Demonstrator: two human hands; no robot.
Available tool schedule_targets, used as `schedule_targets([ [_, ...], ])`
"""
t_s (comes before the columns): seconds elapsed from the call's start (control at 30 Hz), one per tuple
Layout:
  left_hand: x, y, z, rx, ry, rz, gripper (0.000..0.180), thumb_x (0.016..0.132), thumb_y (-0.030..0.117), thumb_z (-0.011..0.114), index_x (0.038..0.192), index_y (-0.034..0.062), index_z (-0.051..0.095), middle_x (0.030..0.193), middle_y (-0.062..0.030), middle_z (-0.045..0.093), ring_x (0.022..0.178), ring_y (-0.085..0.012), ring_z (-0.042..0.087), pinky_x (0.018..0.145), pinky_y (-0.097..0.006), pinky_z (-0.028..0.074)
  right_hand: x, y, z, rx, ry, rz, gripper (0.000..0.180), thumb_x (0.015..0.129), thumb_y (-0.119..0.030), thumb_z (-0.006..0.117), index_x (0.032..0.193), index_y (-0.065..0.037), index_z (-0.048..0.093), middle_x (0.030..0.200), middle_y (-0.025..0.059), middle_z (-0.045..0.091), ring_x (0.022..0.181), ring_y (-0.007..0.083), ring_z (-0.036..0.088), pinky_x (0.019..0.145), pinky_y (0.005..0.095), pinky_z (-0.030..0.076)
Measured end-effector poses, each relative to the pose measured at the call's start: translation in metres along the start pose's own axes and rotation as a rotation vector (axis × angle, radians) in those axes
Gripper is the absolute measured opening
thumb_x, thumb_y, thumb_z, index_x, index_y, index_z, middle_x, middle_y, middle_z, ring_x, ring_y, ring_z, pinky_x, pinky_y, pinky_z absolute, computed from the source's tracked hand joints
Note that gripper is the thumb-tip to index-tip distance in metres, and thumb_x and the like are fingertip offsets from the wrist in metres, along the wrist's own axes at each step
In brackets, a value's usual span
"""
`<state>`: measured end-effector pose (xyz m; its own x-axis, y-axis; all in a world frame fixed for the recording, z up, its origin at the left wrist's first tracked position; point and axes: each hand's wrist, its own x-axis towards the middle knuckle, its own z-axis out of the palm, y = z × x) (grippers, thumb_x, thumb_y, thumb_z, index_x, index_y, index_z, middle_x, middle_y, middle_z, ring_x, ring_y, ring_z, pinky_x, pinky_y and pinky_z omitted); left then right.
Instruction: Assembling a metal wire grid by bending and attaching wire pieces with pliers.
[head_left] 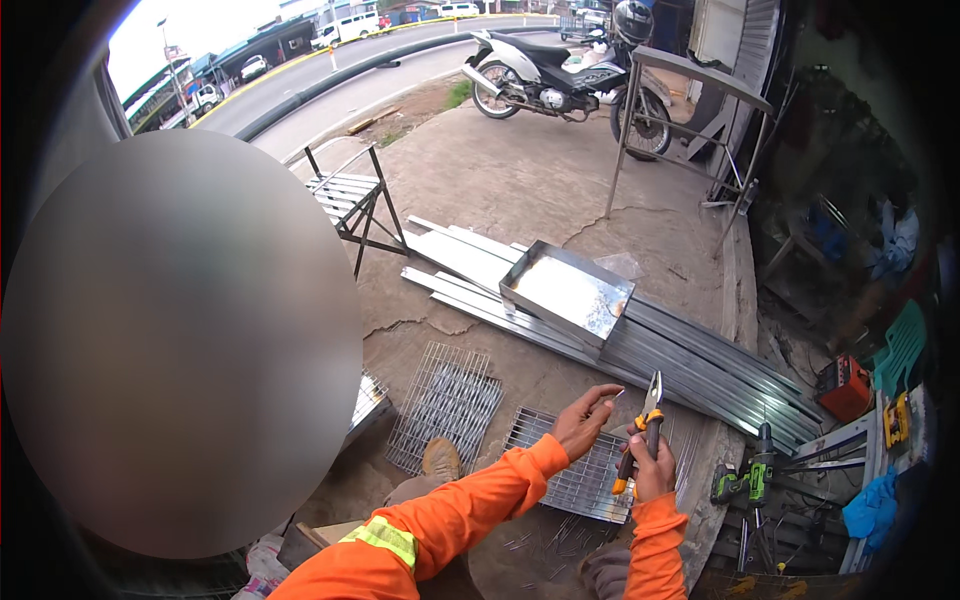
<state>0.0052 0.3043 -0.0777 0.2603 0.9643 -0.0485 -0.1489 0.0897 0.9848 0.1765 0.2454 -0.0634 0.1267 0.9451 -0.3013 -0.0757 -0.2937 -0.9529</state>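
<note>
My right hand (655, 470) is wrapped around the yellow-and-black handles of a pair of pliers (653, 396), whose metal jaws point up and away from me. Just left of them, my left hand (583, 422) has thumb and forefinger pinched together, with a thin, pale metal sliver at the fingertips. It is apart from the pliers' jaws. Below both hands lies a wire mesh panel (568, 478), partly hidden by my left sleeve. Another mesh panel (442, 395) with many metal strips or wires on it lies to its left, by my shoe.
Long metal channels (690, 365) lie across the concrete beyond my hands, with a rectangular metal tray (568, 292) on top. A green-and-black cordless drill (757, 475) stands at right. Farther off are a slatted metal chair (350, 192) and a motorcycle (560, 85). A large blur covers the left.
</note>
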Motion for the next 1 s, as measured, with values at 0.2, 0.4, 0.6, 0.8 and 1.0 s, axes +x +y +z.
schedule_targets([
  [0.2, 0.014, 0.003, 0.005, -0.098, 0.013, -0.074, 0.033, 0.105, 0.030, 0.054, 0.131, 0.0098, 0.059, 0.087, 0.0017, 0.053, 0.075, -0.0067, 0.048, 0.067, -0.023, 0.045, -0.004, -0.011, 0.006, -0.126, 0.051, -0.054, 0.025, 0.091, -0.018, 0.068, 0.110, -0.002, 0.064, 0.106, 0.0051, 0.065, 0.084, 0.0123, 0.061, 0.074, 0.0289, 0.052],
  [0.4, 0.021, -0.002, 0.017, -0.001, -0.035, 0.007, 0.037, 0.103, 0.036, 0.059, 0.125, 0.0067, 0.061, 0.101, -0.0065, 0.066, 0.088, -0.0111, 0.059, 0.075, -0.027, 0.049, 0.002, -0.001, -0.005, -0.068, 0.089, -0.049, 0.028, 0.090, -0.017, 0.069, 0.113, -0.002, 0.066, 0.095, 0.0029, 0.065, 0.082, 0.0115, 0.060, 0.077, 0.0272, 0.049],
  [0.6, 0.027, 0.005, 0.017, 0.041, -0.031, -0.043, 0.044, 0.099, 0.044, 0.064, 0.115, 0.0027, 0.064, 0.090, -0.0077, 0.067, 0.085, -0.0125, 0.061, 0.076, -0.028, 0.050, -0.002, -0.013, -0.009, -0.066, 0.083, -0.037, 0.027, 0.090, -0.016, 0.068, 0.113, -0.001, 0.066, 0.095, 0.0027, 0.064, 0.083, 0.0116, 0.059, 0.077, 0.0279, 0.049],
  [0.8, 0.037, -0.001, 0.017, 0.032, -0.005, -0.037, 0.046, 0.099, 0.045, 0.064, 0.110, 0.0003, 0.064, 0.088, -0.0064, 0.067, 0.082, -0.0114, 0.060, 0.073, -0.028, 0.049, -0.001, -0.012, -0.013, -0.056, 0.089, -0.063, 0.027, 0.090, -0.017, 0.069, 0.112, -0.002, 0.066, 0.094, 0.0018, 0.062, 0.083, 0.0112, 0.058, 0.077, 0.0274, 0.049],
  [1.0, 0.036, 0.002, 0.014, -0.076, 0.030, -0.063, 0.043, 0.102, 0.043, 0.055, 0.114, 0.0024, 0.057, 0.089, -0.0077, 0.069, 0.082, -0.0118, 0.058, 0.070, -0.027, 0.046, 0.001, -0.002, -0.021, -0.033, 0.095, -0.049, 0.026, 0.090, -0.017, 0.068, 0.112, -0.002, 0.066, 0.094, 0.0013, 0.062, 0.083, 0.0111, 0.058, 0.076, 0.0269, 0.048],
])
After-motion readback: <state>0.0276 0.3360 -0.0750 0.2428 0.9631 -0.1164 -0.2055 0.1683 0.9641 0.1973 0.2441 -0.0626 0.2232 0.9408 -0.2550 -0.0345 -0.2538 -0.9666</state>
